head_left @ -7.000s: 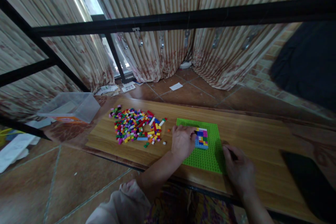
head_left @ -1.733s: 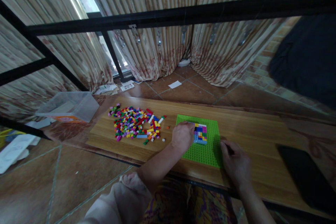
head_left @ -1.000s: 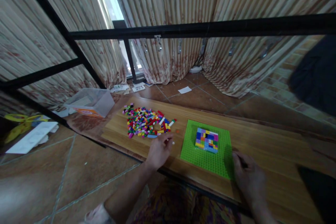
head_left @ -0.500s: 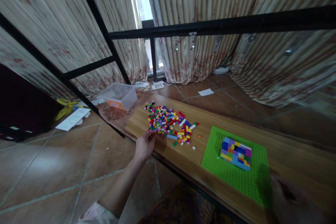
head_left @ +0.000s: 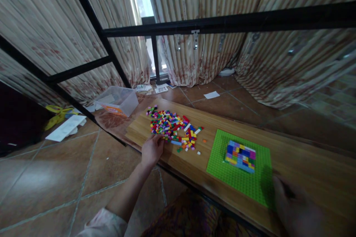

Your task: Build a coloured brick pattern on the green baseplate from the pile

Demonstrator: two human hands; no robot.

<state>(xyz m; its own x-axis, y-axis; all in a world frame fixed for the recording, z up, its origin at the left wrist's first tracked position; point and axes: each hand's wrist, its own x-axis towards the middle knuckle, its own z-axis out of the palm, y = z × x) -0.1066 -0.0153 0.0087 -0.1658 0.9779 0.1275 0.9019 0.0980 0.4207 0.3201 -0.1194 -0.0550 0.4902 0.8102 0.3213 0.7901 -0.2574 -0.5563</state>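
Far left there's a yellow thing on the tiled floor, too blurry to say what, with a flat white panel right by it. Next over is a see-through plastic bin with an orange label, sitting just past the left end of the wooden tabletop.

Then comes the left hand, at the near edge of a big messy pile of toy building bricks in pretty much every color. Its fingertips are bunched in close together right at the bricks, but honestly can't tell if there's one pinched in there. A long light blue brick lies along the near side of the pile, and a white brick and an orange brick sit off on their own to the right.

Further right is the green studded baseplate, flat on the wood, with a blocky multicolor brick build around its middle. The right hand is at the baseplate's right edge, fingers curled in, super blurry, so can't tell if it's holding anything.
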